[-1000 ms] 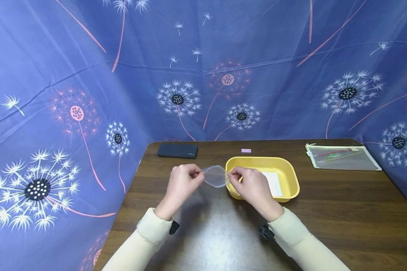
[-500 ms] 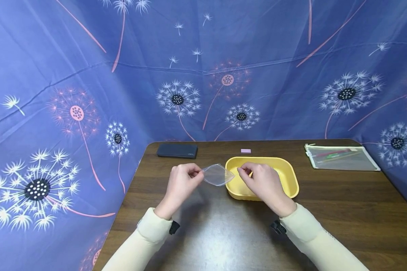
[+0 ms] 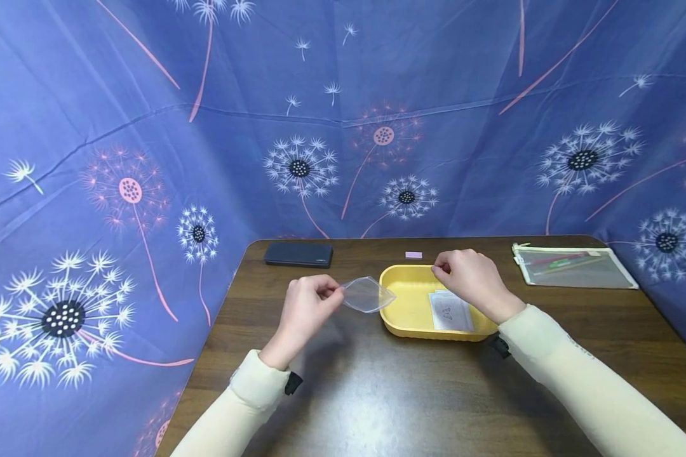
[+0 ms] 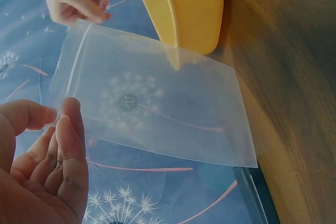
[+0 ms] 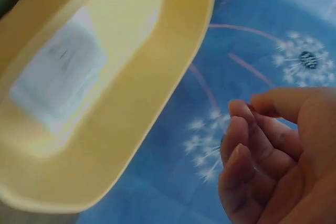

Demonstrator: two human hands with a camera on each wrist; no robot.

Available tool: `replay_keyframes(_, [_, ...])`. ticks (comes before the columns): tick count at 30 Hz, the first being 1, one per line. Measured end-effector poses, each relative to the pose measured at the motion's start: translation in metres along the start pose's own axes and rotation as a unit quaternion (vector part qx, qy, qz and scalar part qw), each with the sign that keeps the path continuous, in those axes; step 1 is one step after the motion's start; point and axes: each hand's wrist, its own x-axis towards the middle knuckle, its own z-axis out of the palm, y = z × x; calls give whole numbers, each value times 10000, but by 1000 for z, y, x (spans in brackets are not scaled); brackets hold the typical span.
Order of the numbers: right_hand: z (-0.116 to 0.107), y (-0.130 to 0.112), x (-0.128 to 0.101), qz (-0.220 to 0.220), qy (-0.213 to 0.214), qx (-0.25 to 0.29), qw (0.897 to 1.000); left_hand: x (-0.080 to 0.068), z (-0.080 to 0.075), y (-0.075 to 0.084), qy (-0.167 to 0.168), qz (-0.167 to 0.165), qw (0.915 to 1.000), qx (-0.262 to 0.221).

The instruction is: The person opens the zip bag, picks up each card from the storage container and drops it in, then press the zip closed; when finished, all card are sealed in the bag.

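Note:
A small clear zip bag [image 3: 368, 295] hangs from my left hand [image 3: 307, 311], pinched between thumb and fingertips at its zip edge. In the left wrist view the see-through bag [image 4: 157, 98] spreads flat, its white zip line near my fingers. My right hand [image 3: 473, 277] is over the back right part of a yellow tray [image 3: 397, 324], its fingers loosely bent and holding nothing. Inside the tray lies a flat packet [image 3: 451, 312] with a small dark drawing on it. The right wrist view shows the thumb meeting the index fingertip beside the tray rim [image 5: 173, 93].
A dark case [image 3: 298, 254] lies at the table's back left. Behind the tray sits a small pink eraser-like block [image 3: 413, 255]. On the right is a mesh zip pouch [image 3: 574, 266] with pens inside. A blue dandelion-print cloth [image 3: 343, 76] hangs around the table.
My right hand has let go of the bag's right edge and moved right and back over the tray, uncovering the packet. My left hand stays in place with the bag.

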Motion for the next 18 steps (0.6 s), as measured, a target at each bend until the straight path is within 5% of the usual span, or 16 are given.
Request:
replay_keyframes(9, [12,34,8,-255,-1108,-216,9933,0,0,1,-11,22,10000,-75])
replay_keyframes(18, [36,60,11,-162,-2366,-545,9699,-1,1,2,-71,-7,10000,-54])
